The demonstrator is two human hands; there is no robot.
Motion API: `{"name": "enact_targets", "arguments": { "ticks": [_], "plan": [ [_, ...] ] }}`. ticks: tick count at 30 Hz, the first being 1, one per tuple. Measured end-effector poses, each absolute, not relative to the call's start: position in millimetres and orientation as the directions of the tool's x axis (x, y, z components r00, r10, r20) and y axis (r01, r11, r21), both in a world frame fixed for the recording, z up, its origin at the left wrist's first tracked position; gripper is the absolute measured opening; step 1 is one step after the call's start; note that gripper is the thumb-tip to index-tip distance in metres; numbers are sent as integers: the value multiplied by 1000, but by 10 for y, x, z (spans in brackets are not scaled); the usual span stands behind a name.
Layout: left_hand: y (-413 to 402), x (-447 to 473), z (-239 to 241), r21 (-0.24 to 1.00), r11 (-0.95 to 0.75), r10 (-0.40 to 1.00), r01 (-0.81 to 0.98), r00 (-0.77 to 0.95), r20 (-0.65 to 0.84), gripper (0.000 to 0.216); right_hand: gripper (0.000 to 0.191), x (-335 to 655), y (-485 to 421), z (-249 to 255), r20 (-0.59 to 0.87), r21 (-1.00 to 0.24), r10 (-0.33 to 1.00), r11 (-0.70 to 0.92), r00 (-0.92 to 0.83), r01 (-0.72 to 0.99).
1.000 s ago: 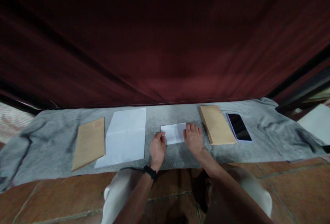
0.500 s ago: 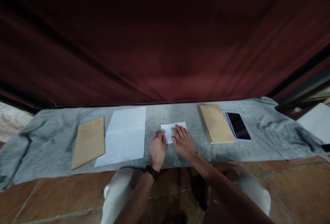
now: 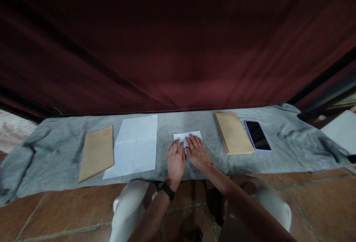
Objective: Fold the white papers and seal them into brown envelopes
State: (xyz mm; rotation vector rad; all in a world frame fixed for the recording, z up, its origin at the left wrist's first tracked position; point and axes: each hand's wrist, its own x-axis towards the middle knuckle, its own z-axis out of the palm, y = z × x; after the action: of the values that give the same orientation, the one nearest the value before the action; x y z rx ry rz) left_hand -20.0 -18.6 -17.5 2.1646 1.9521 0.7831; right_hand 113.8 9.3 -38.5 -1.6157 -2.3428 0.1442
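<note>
On cloth-draped desk [image 3: 292,141], left of envelope stack [image 3: 236,134]: folded paper [image 3: 180,136] under left hand [image 3: 176,160] and right hand [image 3: 198,153], fingers extended, gripping nothing; press evenly, edges aligned.

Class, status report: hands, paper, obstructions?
Left hand and right hand both on small white paper. Paper on grey cloth. Brown stack and phone apart, out of the way.

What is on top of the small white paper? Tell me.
The left hand and the right hand lie on the small white paper. Its far edge shows; the parts beneath the hands are covered and cannot be seen.
</note>
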Motion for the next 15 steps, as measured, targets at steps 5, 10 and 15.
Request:
{"name": "enact_targets", "arguments": {
  "ticks": [5, 10, 15],
  "plan": [
    [-344, -121, -316, 373, -242, 958, 896, 160, 237, 49, 51, 1162, 75, -405, 169, -206, 922, 380, -350, 902],
    [-427, -181, -341, 310, -253, 959, 916, 195, 208, 56, 51, 1214, 56, -425, 180, -212, 931, 351, -317, 912],
    [-468, -220, -348, 281, -260, 955, 924, 202, 217, 67, 54, 1294, 24, -409, 199, -190, 939, 318, -281, 929]
  ]
}}
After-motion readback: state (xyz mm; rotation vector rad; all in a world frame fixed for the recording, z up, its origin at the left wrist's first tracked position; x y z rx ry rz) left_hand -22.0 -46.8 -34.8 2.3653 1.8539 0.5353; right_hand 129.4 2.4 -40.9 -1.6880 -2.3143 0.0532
